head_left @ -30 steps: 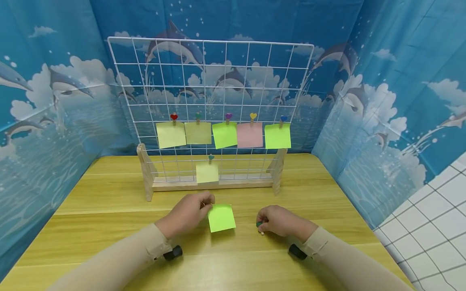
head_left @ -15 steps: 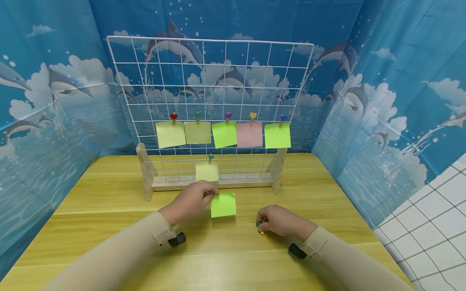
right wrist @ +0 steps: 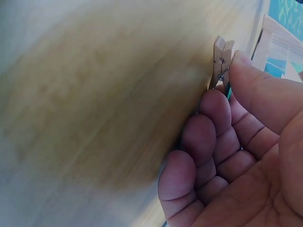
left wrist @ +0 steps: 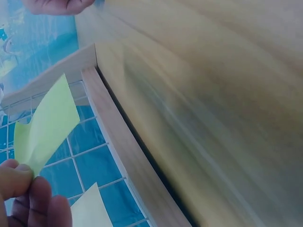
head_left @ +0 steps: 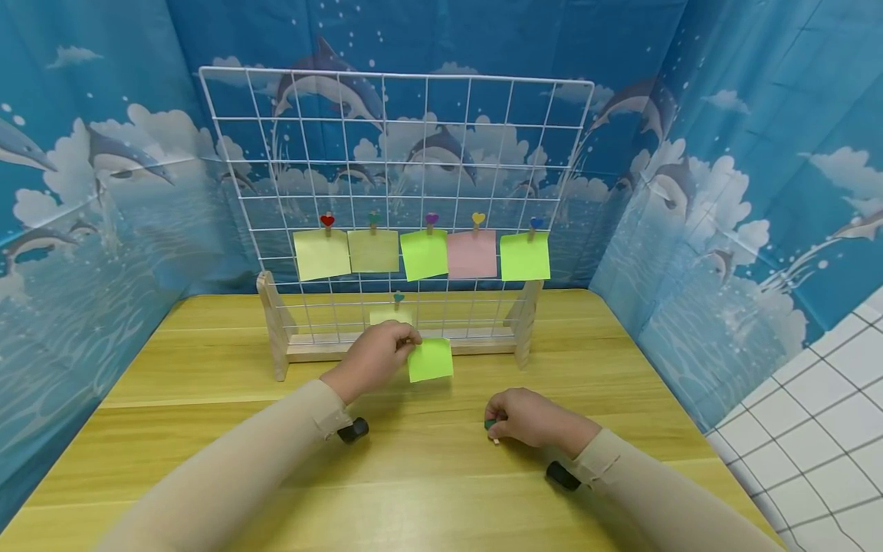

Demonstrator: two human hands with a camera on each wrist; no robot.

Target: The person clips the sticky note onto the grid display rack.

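My left hand [head_left: 378, 354] pinches a bright green sticky note [head_left: 431, 360] at its upper left corner, just in front of the lower part of a white wire grid [head_left: 400, 75]. In the left wrist view the note [left wrist: 47, 125] hangs between thumb and fingers, slightly bent. Behind this hand is a pale yellow note [head_left: 390, 315], partly hidden, under a teal clip [head_left: 398, 297]. On the right, my right hand [head_left: 530, 418] grips a small wooden clothespin [right wrist: 221, 59] with a bit of green on it, low over the table.
A row of several notes, among them a pink one [head_left: 472, 254], hangs across the grid from heart-topped clips such as the red one [head_left: 327, 221]. Wooden legs [head_left: 270, 326] and a crossbar [head_left: 476, 343] support the grid on the table [head_left: 441, 475]. A dolphin curtain [head_left: 90, 230] stands behind.
My left hand has moved forward and slightly right with the green note, up to the grid's crossbar, now covering part of the lower yellow note. The right hand stays put with the clothespin.
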